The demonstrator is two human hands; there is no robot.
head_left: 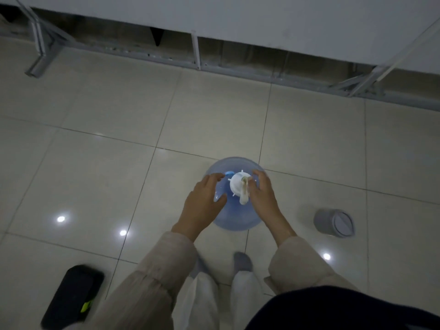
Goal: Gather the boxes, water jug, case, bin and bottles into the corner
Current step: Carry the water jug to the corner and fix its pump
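A blue water jug stands upright on the tiled floor just in front of my feet, with a white cap on its neck. My left hand rests on the jug's left shoulder with fingers spread and relaxed. My right hand lies on the right shoulder beside the cap, fingers bent lightly over the curve. A small grey bin lies on its side to the right of the jug. A black case with a yellow-green mark lies on the floor at the lower left.
White desk panels on grey metal frames run along the far side of the floor. Pale glossy floor tiles spread between the desks and the jug. My grey-socked feet stand right behind the jug.
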